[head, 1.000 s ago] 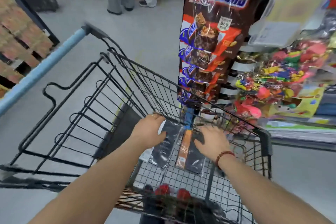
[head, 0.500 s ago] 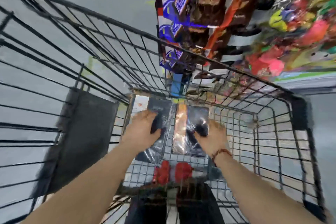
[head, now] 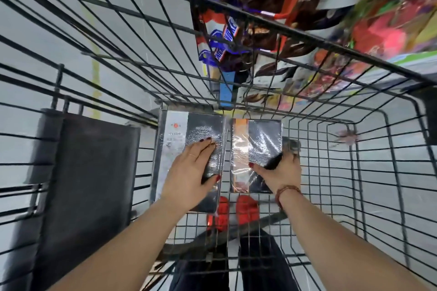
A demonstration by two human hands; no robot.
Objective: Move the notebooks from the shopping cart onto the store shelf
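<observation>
Two shrink-wrapped dark notebooks lie side by side on the wire floor of the black shopping cart [head: 331, 172]. The left notebook [head: 175, 134] has a white strip along its left side. The right notebook [head: 257, 139] has an orange strip. My left hand [head: 191, 172] lies flat on the left notebook with the thumb hooked over its right edge. My right hand [head: 276, 170] grips the right edge of the right notebook, thumb on top. The store shelf with colourful goods [head: 378, 38] is blurred beyond the cart's far rim.
A hanging rack of chocolate bar packs [head: 238, 19] stands just past the cart's front wall. A dark folded panel [head: 85, 184] leans inside the cart's left side. Red shoes [head: 236, 212] show below through the wire floor. Grey floor [head: 71, 19] lies to the left.
My head has dropped closer over the cart, so the basket fills the view. Both hands have settled onto the notebooks, the right thumb now clamped over the right notebook.
</observation>
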